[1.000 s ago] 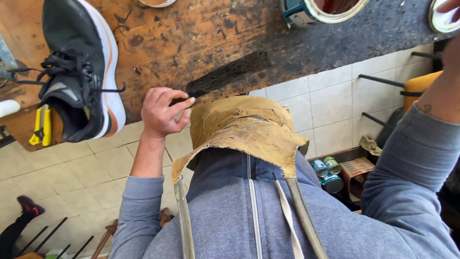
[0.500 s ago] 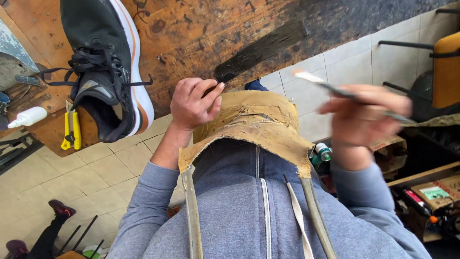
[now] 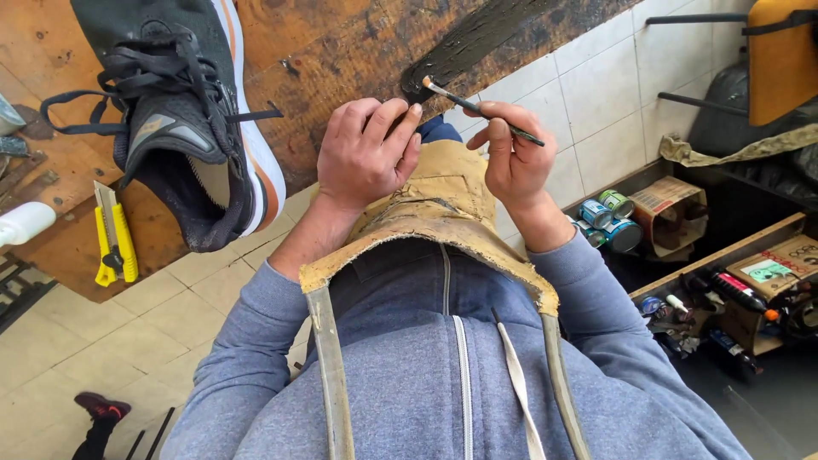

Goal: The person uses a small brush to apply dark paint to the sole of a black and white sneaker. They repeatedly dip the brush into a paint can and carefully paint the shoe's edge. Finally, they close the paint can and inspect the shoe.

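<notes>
We hold one thin brush (image 3: 481, 109) pinched in our right hand (image 3: 515, 158), its pale tip against a long black rubber strip (image 3: 486, 34) lying on the worn wooden bench (image 3: 332, 51). Our left hand (image 3: 366, 153) is curled shut at the strip's near end, though what it grips is hidden. Nearby lie one black sneaker (image 3: 183, 111) and one yellow utility knife (image 3: 113, 238); three tins (image 3: 609, 221) sit on the floor.
</notes>
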